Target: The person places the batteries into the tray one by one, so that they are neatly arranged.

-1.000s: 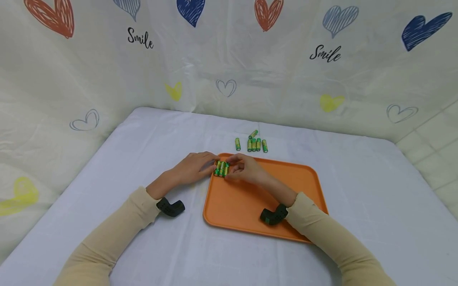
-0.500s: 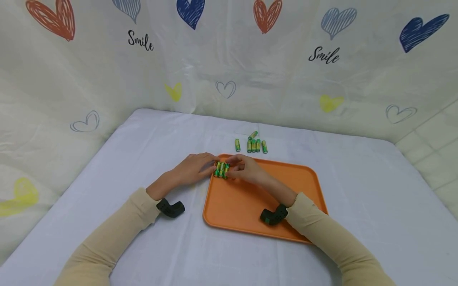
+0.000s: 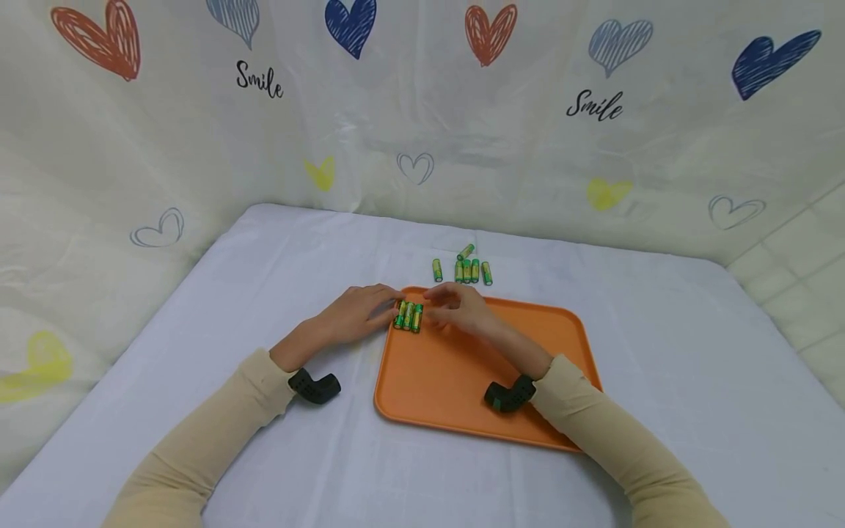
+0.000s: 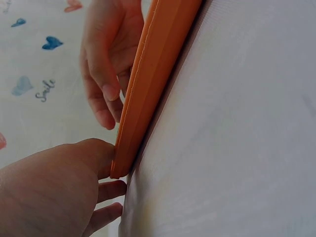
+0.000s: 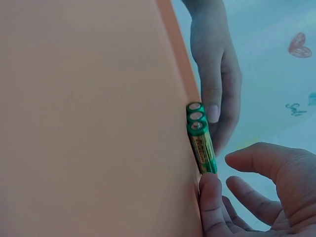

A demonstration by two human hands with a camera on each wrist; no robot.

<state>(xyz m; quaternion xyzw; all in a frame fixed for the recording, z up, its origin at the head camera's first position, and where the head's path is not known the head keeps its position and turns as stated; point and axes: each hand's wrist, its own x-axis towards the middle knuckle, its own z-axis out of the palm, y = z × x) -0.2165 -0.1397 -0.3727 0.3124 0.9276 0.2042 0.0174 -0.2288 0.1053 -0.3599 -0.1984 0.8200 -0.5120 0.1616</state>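
Three green-and-yellow AA-type batteries [image 3: 408,316] lie side by side in the far left corner of an orange tray [image 3: 436,389]. My left hand [image 3: 350,315] rests at that corner, its thumb on the rim beside the leftmost battery and its other fingers reaching past the tray's far edge. My right hand [image 3: 465,312] is over the tray just right of the row, fingers loosely bent and spread, holding nothing. In the right wrist view one fingertip [image 5: 211,185] overlaps the end of the nearest battery [image 5: 201,148]. The left wrist view hides the batteries behind the tray's rim [image 4: 143,94].
Beyond the tray's far edge several more batteries [image 3: 466,271] lie on the white cloth-covered table [image 3: 277,257], one of them slanted behind the others. A curtain [image 3: 502,132] printed with hearts hangs at the back. Black wrist cameras [image 3: 315,386] sit on both wrists.
My right hand has let go of the right end of the battery row and drawn slightly right, leaving all three batteries visible. The left hand stays at the tray corner.
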